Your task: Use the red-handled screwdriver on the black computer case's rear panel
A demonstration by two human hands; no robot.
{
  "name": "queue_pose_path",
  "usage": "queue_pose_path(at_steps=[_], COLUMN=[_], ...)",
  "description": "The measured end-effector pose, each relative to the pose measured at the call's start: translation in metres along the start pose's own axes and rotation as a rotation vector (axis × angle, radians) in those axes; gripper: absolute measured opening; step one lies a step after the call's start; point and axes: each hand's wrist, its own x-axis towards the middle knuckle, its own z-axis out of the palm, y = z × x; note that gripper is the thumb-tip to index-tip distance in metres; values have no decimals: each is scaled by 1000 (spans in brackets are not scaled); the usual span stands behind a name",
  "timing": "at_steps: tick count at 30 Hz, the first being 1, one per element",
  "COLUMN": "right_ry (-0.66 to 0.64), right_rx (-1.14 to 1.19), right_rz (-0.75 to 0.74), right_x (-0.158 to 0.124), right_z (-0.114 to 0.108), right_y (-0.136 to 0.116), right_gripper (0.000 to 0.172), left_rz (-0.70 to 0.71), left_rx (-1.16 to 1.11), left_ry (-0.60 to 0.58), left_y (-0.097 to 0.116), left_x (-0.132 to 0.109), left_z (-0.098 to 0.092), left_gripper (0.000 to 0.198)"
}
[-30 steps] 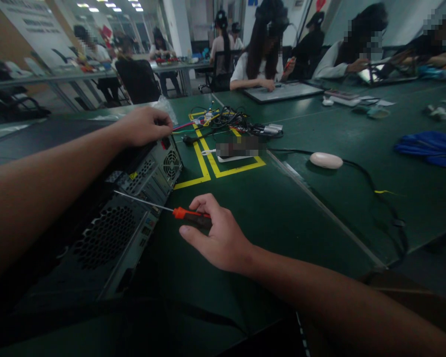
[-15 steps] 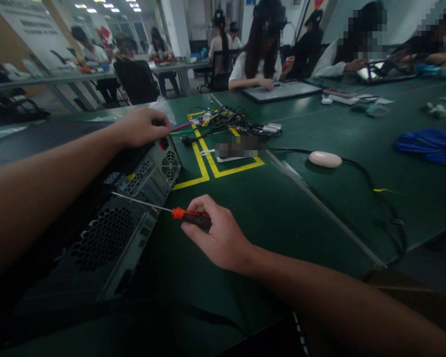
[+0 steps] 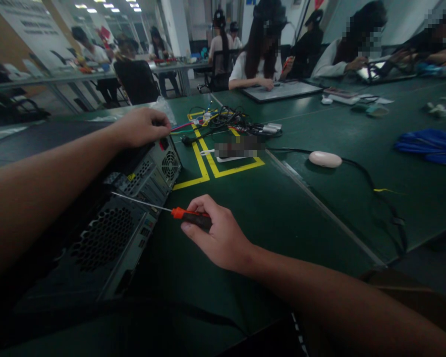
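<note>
A desktop computer case [image 3: 111, 233] lies on its side on the green table [image 3: 282, 213], its rear panel with fan grille facing right. My right hand [image 3: 217, 233] is closed round the red-and-black handle of a screwdriver [image 3: 178, 212], whose thin shaft points left against the case's rear panel. My left hand [image 3: 143, 126] rests on the far top corner of the case with its fingers curled over the edge near red and pink wires; what they pinch, if anything, is hidden.
Yellow tape lines [image 3: 204, 168] mark the table beyond the case. A tangle of cables [image 3: 230, 121], a white oval object [image 3: 325, 158] with a black cord, and a blue cloth [image 3: 429, 146] lie further off. Several people sit working at the far side.
My right hand's thumb has drawn in closer to the screwdriver handle, and the view has shifted very slightly. Otherwise both hands stay where they were.
</note>
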Motion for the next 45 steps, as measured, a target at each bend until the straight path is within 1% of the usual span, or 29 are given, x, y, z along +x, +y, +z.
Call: queue_pose_path(at_steps=[11, 16, 31, 35, 39, 43, 45], right_ry=[-3, 0, -3, 14, 45, 5, -10], right_rx=[-3, 12, 11, -15, -56, -42, -22], right_rz=[13, 10, 7, 11, -4, -28, -17], right_x=[0, 0, 1, 1, 2, 3, 2], right_z=[0, 1, -1, -2, -2, -1, 0], right_y=[1, 0, 1, 0, 0, 2, 1], right_gripper=[16, 16, 17, 17, 17, 24, 23], left_rz=[-18, -8, 0, -22, 5, 17, 17], left_rx=[-28, -19, -16, -33, -30, -12, -22], left_ry=[-9, 9, -8, -10, -17, 1, -9], left_y=[1, 1, -1, 1, 0, -2, -3], left_x=[0, 0, -1, -1, -1, 0, 0], left_z=[0, 1, -1, -1, -1, 0, 0], left_gripper=[48, 49, 50, 50, 48, 45, 46])
